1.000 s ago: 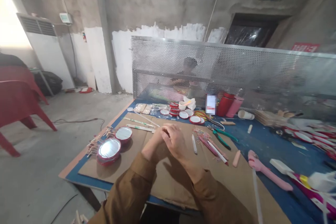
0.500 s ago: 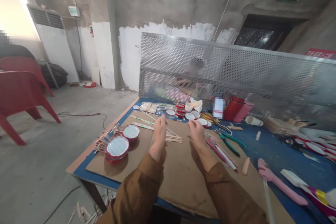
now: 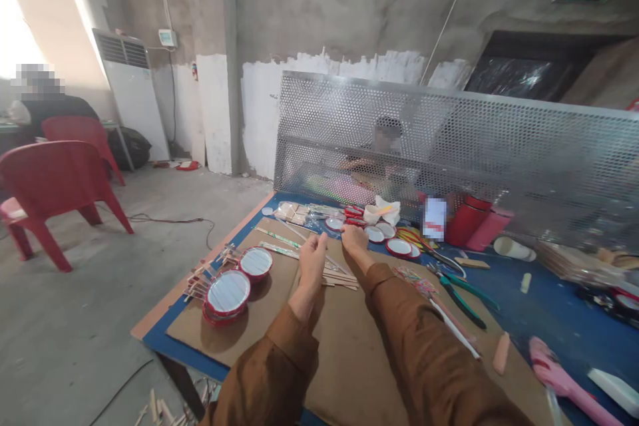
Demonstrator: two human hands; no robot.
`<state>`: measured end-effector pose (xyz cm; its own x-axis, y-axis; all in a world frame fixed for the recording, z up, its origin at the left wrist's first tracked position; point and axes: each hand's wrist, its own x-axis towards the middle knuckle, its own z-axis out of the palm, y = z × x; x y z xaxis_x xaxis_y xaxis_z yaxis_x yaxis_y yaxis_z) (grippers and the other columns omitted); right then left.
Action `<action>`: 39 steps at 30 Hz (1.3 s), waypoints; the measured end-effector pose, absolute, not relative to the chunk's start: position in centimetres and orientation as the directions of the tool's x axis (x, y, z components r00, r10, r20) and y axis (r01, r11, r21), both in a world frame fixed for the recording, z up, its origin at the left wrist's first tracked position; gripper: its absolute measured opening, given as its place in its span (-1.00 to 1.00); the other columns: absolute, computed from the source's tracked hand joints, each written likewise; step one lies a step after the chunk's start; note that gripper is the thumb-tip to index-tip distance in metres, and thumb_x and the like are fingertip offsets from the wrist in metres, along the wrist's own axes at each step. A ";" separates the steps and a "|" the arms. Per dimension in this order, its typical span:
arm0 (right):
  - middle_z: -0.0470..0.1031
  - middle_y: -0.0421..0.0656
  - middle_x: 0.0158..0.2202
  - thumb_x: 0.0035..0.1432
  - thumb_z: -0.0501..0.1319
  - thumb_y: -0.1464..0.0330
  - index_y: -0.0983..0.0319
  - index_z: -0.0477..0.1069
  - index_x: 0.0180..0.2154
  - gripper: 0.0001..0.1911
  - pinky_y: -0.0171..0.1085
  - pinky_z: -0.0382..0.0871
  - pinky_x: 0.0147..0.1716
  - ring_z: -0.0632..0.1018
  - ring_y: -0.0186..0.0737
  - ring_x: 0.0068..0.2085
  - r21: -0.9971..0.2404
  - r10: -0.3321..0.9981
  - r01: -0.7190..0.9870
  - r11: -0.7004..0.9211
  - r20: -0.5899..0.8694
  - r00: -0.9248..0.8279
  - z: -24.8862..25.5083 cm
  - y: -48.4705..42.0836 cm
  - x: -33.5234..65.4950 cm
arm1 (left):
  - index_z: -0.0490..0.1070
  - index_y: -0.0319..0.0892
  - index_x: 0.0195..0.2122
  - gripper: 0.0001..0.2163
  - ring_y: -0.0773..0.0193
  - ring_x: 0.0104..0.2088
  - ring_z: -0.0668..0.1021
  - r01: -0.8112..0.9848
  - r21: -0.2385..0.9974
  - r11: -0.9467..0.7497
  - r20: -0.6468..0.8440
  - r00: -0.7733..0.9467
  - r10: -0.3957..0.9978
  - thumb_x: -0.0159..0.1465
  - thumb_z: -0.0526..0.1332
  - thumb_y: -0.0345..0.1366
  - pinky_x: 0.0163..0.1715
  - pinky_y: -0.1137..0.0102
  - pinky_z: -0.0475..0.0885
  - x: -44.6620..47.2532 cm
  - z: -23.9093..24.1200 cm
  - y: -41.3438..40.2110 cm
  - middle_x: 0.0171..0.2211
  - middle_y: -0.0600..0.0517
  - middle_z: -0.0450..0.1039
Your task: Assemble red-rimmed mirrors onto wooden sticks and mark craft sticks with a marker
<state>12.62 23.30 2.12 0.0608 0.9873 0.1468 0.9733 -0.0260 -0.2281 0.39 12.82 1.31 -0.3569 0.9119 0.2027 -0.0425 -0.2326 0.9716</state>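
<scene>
My left hand point(image 3: 312, 261) is raised over the cardboard sheet point(image 3: 344, 346), fingers curled and thumb up in a pinch. Whatever lies in that pinch is too small to make out. Slightly farther out, my right hand point(image 3: 355, 240) is also closed, its fingertips turned toward the left one. Any thing in it is hidden. Below and between both hands lie several thin wooden sticks point(image 3: 341, 278). Left of them are paper-wrapped sticks point(image 3: 279, 247). Red-rimmed round drums with white faces point(image 3: 228, 293) stand in stacks at the cardboard's left side, with wooden sticks poking out.
Green-handled pliers point(image 3: 462, 303), a pink glue gun point(image 3: 554, 366) and a white pen-like stick point(image 3: 456, 329) lie to the right. Along the back stand a red bottle point(image 3: 466, 221), more drums point(image 3: 399, 247) and a perforated metal screen point(image 3: 324, 120). A person sits behind it.
My right hand has moved left and a little away from me, closer to my left hand. The left hand stays pinched. The whole view has shifted slightly leftward.
</scene>
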 end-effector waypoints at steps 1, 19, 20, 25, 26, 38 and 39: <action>0.53 -0.05 0.04 0.36 0.20 0.19 0.25 0.49 -0.01 -0.69 0.05 0.36 0.11 0.52 -0.07 0.07 -0.206 0.988 0.978 -0.019 0.147 0.050 2.0 23.7 12.3 | 0.13 -0.11 -0.57 -0.61 0.36 -0.47 0.21 -0.046 0.969 -0.241 0.212 -0.342 0.916 0.25 0.12 0.03 -0.42 0.44 0.15 0.5 1.2 12.9 -0.58 0.15 0.09; 0.60 -0.05 -0.18 0.18 0.21 0.42 0.27 0.51 -0.34 -0.90 -0.21 0.37 -0.05 0.55 -0.15 -0.09 -0.458 0.964 0.865 0.205 0.248 -0.097 2.5 23.9 14.0 | 0.23 -0.11 -0.60 -0.52 0.35 -0.56 0.24 -0.035 0.982 -0.185 0.176 -0.174 0.969 0.21 0.08 0.20 -0.52 0.43 0.12 1.2 1.1 13.1 -0.67 0.15 0.07; 0.60 -0.08 -0.26 0.14 0.21 0.41 0.27 0.51 -0.37 -0.89 -0.23 0.39 -0.11 0.56 -0.17 -0.16 -0.510 0.964 0.836 0.202 0.255 -0.078 2.8 23.8 14.4 | 0.24 -0.11 -0.59 -0.51 0.35 -0.58 0.24 -0.047 0.986 -0.159 0.151 -0.140 0.979 0.20 0.08 0.21 -0.54 0.44 0.11 1.3 1.2 13.1 -0.68 0.15 0.07; 0.50 -0.18 -0.57 -0.03 0.23 0.34 0.28 0.50 -0.42 -0.85 -0.29 0.36 -0.47 0.48 -0.25 -0.52 -0.732 0.968 0.659 0.174 0.252 0.024 4.6 22.5 16.7 | 0.31 -0.12 -0.46 -0.51 0.39 -0.68 0.23 -0.135 0.991 -0.020 0.033 0.096 0.995 0.16 0.15 0.27 -0.63 0.44 0.13 2.0 1.8 11.9 -0.70 0.19 0.11; 0.46 -0.20 -0.60 -0.06 0.23 0.34 0.30 0.51 -0.39 -0.83 -0.30 0.34 -0.51 0.45 -0.27 -0.56 -0.761 0.968 0.627 0.166 0.249 0.045 4.9 22.1 17.1 | 0.32 -0.12 -0.42 -0.51 0.40 -0.68 0.23 -0.159 0.987 -0.013 0.033 0.125 0.992 0.15 0.16 0.27 -0.64 0.45 0.13 2.2 1.8 11.5 -0.68 0.20 0.13; 0.56 -0.15 -0.37 0.01 0.17 0.37 0.29 0.49 -0.11 -0.64 -0.20 0.44 -0.25 0.55 -0.15 -0.32 -0.758 0.903 0.609 0.234 0.402 0.153 6.4 12.8 17.6 | 0.30 -0.15 -0.19 -0.46 0.42 -0.61 0.44 -0.389 0.910 0.144 -0.016 0.314 0.949 0.18 0.20 0.28 -0.57 0.45 0.38 3.4 2.4 9.9 -0.44 0.09 0.38; 0.58 -0.11 -0.32 0.06 0.15 0.38 0.27 0.49 -0.15 -0.70 -0.18 0.44 -0.19 0.55 -0.13 -0.27 -0.737 0.900 0.628 0.250 0.417 0.131 6.0 11.3 17.3 | 0.31 -0.15 -0.17 -0.46 0.41 -0.59 0.46 -0.422 0.893 0.157 -0.013 0.325 0.946 0.19 0.20 0.27 -0.55 0.44 0.40 3.4 2.7 9.8 -0.42 0.07 0.40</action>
